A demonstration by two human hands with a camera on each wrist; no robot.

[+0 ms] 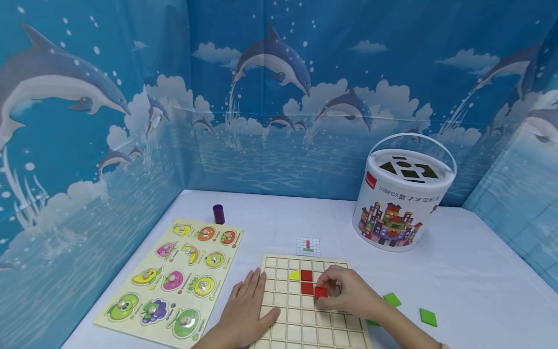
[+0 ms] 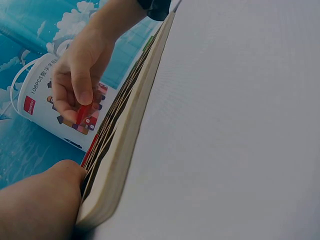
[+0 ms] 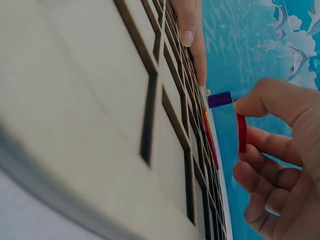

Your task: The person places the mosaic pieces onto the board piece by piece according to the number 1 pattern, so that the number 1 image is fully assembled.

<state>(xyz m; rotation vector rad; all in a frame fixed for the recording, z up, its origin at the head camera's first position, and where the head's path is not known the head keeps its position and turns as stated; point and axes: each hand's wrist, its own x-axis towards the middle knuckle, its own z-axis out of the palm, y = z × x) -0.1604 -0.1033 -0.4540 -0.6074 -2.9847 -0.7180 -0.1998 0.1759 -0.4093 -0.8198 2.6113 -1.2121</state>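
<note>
We see the right hand (image 1: 350, 293) pinching a red square tile (image 1: 321, 292) between thumb and fingertips, the other fingers curled. The tile sits at the fingertips, just above the wooden grid board (image 1: 305, 329), beside two red tiles (image 1: 307, 281) and a yellow piece (image 1: 294, 275) near the board's far edge. Whether it touches the board we cannot tell; the right wrist view suggests a gap. The left hand (image 1: 246, 310) rests flat, fingers straight, on the board's left edge.
</note>
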